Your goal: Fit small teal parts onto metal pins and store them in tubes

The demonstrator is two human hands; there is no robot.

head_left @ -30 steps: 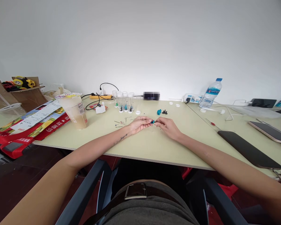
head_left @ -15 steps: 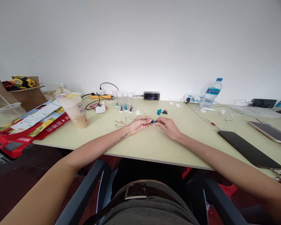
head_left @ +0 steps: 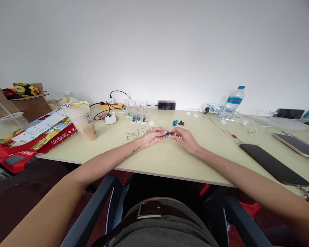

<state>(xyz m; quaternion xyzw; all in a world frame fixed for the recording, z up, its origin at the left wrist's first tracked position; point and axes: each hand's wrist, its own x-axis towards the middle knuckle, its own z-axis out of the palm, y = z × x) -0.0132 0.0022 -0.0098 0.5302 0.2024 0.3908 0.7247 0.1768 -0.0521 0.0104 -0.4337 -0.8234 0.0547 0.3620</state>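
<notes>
My left hand (head_left: 154, 136) pinches a small blue piece (head_left: 168, 133) between thumb and fingertips over the middle of the table. My right hand (head_left: 184, 139) meets it from the right, its fingertips closed on a small dark piece (head_left: 171, 133) that touches the blue one. Just beyond the hands lie a little heap of similar blue pieces (head_left: 175, 122) and several black screw-like pieces (head_left: 181, 122). Thin metal pins or screws (head_left: 132, 134) are scattered left of my left hand. The exact shape of the held pieces is too small to make out.
Clear tubes (head_left: 138, 113) with white caps stand at the back beside a loose white cap (head_left: 151, 123). A drink cup (head_left: 82, 121) is on the left. To the right are a water bottle (head_left: 232, 103), a red-tipped screwdriver (head_left: 234, 136) and a dark phone (head_left: 273, 163).
My right fingertips have shifted slightly around the dark piece, and more of it shows beside the blue piece. My left hand and the things on the table have stayed in place.
</notes>
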